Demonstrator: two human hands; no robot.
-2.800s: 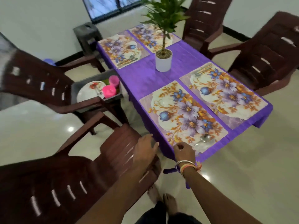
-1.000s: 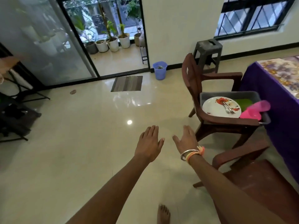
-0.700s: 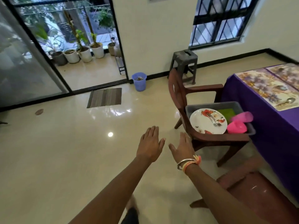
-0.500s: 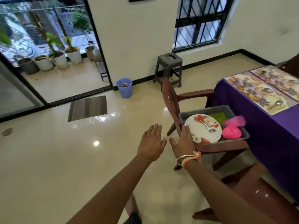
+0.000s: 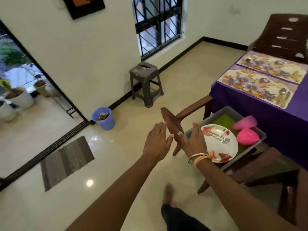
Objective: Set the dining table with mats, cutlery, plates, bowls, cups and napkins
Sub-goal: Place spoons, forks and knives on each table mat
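The purple tabletop (image 5: 273,119) at two o'clock carries floral mats (image 5: 250,84) and spoons (image 5: 282,92); I judge that part done. The plate (image 5: 221,147), forks (image 5: 219,137) and pink cups (image 5: 244,122) wait in the grey tub (image 5: 260,141) at three o'clock. My left hand (image 5: 156,140) and right hand (image 5: 194,141) hover near it, each grip wide and empty.

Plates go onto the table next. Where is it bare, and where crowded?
The near mat and far mat are bare apart from a spoon at one end each. Purple cloth lies free beyond the near mat's spoon end. The grey tub is crowded: plate, forks, pink cups.
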